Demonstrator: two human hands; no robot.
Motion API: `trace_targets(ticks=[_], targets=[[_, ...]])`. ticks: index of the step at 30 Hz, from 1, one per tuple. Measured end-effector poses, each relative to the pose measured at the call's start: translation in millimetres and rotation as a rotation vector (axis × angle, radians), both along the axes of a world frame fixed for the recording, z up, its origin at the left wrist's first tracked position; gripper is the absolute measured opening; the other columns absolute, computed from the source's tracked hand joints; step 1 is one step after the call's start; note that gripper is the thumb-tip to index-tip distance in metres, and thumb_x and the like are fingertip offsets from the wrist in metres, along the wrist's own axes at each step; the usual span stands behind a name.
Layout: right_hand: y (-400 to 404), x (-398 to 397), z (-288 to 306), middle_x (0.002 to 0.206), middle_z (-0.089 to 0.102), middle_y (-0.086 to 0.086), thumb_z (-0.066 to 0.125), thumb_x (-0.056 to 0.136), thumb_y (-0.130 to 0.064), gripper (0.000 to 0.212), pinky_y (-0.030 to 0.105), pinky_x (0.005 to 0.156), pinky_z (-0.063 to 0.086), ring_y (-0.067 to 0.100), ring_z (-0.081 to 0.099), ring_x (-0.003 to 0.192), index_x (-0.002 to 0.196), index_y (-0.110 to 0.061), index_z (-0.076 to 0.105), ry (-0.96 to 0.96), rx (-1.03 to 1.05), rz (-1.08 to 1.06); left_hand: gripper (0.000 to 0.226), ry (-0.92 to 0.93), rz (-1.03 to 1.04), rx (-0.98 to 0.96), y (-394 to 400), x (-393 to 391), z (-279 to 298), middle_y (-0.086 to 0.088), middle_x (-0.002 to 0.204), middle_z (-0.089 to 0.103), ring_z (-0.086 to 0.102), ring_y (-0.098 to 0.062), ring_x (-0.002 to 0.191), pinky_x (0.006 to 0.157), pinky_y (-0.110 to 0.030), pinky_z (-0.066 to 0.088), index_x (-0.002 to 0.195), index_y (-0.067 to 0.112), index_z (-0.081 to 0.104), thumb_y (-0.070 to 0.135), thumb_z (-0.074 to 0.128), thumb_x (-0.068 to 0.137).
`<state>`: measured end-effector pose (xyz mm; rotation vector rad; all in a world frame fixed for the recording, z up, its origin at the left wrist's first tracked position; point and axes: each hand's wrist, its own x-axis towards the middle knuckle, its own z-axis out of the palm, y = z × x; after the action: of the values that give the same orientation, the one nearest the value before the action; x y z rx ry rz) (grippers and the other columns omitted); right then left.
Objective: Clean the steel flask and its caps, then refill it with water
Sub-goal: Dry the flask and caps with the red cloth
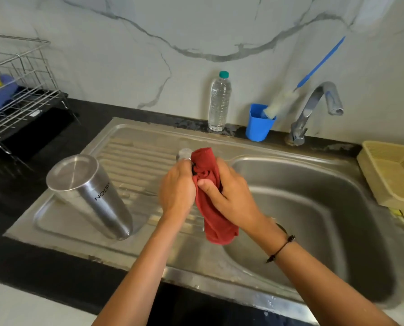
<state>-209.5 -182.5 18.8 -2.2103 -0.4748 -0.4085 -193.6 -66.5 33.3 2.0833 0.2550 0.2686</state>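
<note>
Cloth (216,196), red, is bunched between both hands over the sink's drainboard (135,158), right at the edge where it meets the basin (313,208). Left hand (177,187) is curled round a small steel cap (184,153), of which only the rounded top is seen poking out above the fingers; the rest is hidden by hand & cloth. Right hand (229,191) is clamped on the cloth, thumb pressed into the folds, the cloth's upper end wrapped against the cap and its tail left hanging down past the wrist. Whether the cloth goes inside the cap can't be told. Steel flask (90,196) is stood upside down on the drainboard's left part, base up, lettering inverted, well apart from the hands, untouched. At the sink's back edge, on the black counter (19,196) vs. the marble wall, a clear plastic water bottle (219,102) w/ teal cap is stood upright; just beside it to the right a blue cup (258,124) is seen w/ a bottle brush (297,90) leaned in it, blue handle tilted up-right. Tap (313,111) is mounted at the back right corner, spout arched. A yellow plastic basket (393,170) is set at the counter's right edge; a wire dish rack (15,95) at the far left corner, blue items inside.
</note>
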Motion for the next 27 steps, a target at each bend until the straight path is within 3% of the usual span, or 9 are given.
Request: trace_targets(ticks=[6, 9, 12, 15, 18, 21, 23, 24, 27], targets=[[18.6, 8.0, 8.5, 0.076, 0.066, -0.006, 0.044, 0.096, -0.042, 0.015, 0.042, 0.074, 0.054, 0.013, 0.065, 0.072, 0.097, -0.032, 0.055, 0.263, 0.272, -0.045, 0.046, -0.121, 0.060, 0.098, 4.3, -2.1, -0.3, -0.021, 0.094, 0.066, 0.056, -0.041, 0.091, 0.070, -0.040, 0.032, 0.092, 0.010, 0.059, 0.034, 0.021, 0.085], [18.9, 9.8, 15.9, 0.070, 0.062, -0.005, 0.045, 0.096, -0.036, 0.019, 0.037, 0.069, 0.054, 0.012, 0.060, 0.065, 0.081, -0.030, 0.056, 0.486, 0.545, -0.051, 0.047, -0.287, 0.024, 0.318, 6.3, -1.7, -4.4, -0.023, 0.075, 0.065, 0.059, -0.044, 0.073, 0.060, -0.039, 0.036, 0.092, 0.008, 0.060, 0.037, 0.024, 0.084], [12.0, 12.1, 19.9, 0.061, 0.056, 0.000, 0.048, 0.095, -0.031, 0.024, 0.024, 0.051, 0.047, 0.010, 0.053, 0.052, 0.078, -0.017, 0.057, 0.860, 0.836, -0.026, 0.039, -0.473, -0.112, 0.517, 8.2, 1.8, -6.4, -0.011, 0.045, 0.055, 0.053, -0.033, 0.040, 0.047, -0.024, 0.024, 0.073, 0.006, 0.060, 0.030, 0.033, 0.086], [0.9, 15.3, 13.9, 0.065, 0.057, 0.006, 0.052, 0.092, -0.033, 0.024, 0.024, 0.053, 0.048, 0.013, 0.054, 0.054, 0.087, -0.010, 0.060, 1.094, 0.944, -0.013, 0.041, -0.645, -0.246, 0.567, 8.3, 8.3, -21.4, -0.005, 0.045, 0.051, 0.049, -0.027, 0.036, 0.047, -0.019, 0.020, 0.072, 0.005, 0.060, 0.031, 0.034, 0.090], [-8.2, 20.9, 4.5, 0.078, 0.061, 0.013, 0.052, 0.091, -0.036, 0.029, 0.032, 0.060, 0.048, 0.020, 0.057, 0.065, 0.094, -0.009, 0.063, 0.911, 0.824, -0.167, 0.041, -0.511, -0.313, 0.442, 0.5, 11.3, -23.9, -0.010, 0.064, 0.062, 0.059, -0.035, 0.055, 0.051, -0.025, 0.029, 0.092, 0.006, 0.056, 0.039, 0.031, 0.088], [-16.1, 21.4, 0.4, 0.079, 0.064, 0.002, 0.049, 0.093, -0.039, 0.017, 0.033, 0.067, 0.051, 0.020, 0.061, 0.072, 0.091, -0.025, 0.058, 0.541, 0.674, -0.338, 0.054, -0.197, -0.235, 0.184, -9.3, 10.4, -18.7, -0.017, 0.088, 0.065, 0.060, -0.039, 0.085, 0.065, -0.034, 0.034, 0.105, 0.014, 0.052, 0.054, 0.018, 0.090], [-19.6, 15.5, -1.9, 0.078, 0.063, -0.005, 0.047, 0.094, -0.037, 0.008, 0.028, 0.069, 0.050, 0.014, 0.061, 0.074, 0.089, -0.031, 0.050, 0.285, 0.462, -0.349, 0.059, 0.052, -0.240, 0.002, -16.7, 11.6, -10.2, -0.023, 0.088, 0.065, 0.061, -0.040, 0.085, 0.073, -0.040, 0.042, 0.092, 0.010, 0.059, 0.051, 0.017, 0.097], [-20.0, 11.2, -3.6, 0.077, 0.061, -0.005, 0.047, 0.093, -0.036, 0.007, 0.026, 0.065, 0.047, 0.012, 0.060, 0.071, 0.091, -0.030, 0.047, 0.175, 0.357, -0.304, 0.063, 0.138, -0.245, -0.086, -20.5, 11.3, -6.6, -0.022, 0.077, 0.064, 0.061, -0.038, 0.075, 0.072, -0.040, 0.044, 0.080, 0.009, 0.062, 0.052, 0.019, 0.098], [-16.5, 1.2, -10.7, 0.085, 0.051, -0.010, 0.047, 0.084, -0.032, 0.025, 0.026, 0.061, 0.043, 0.009, 0.051, 0.072, 0.107, -0.021, 0.045, -0.033, 0.090, -0.174, 0.065, 0.254, -0.161, -0.342, -26.3, 15.5, -2.8, 0.001, 0.046, 0.050, 0.047, -0.022, 0.052, 0.063, -0.037, 0.037, 0.045, 0.022, 0.054, 0.057, 0.031, 0.094]])
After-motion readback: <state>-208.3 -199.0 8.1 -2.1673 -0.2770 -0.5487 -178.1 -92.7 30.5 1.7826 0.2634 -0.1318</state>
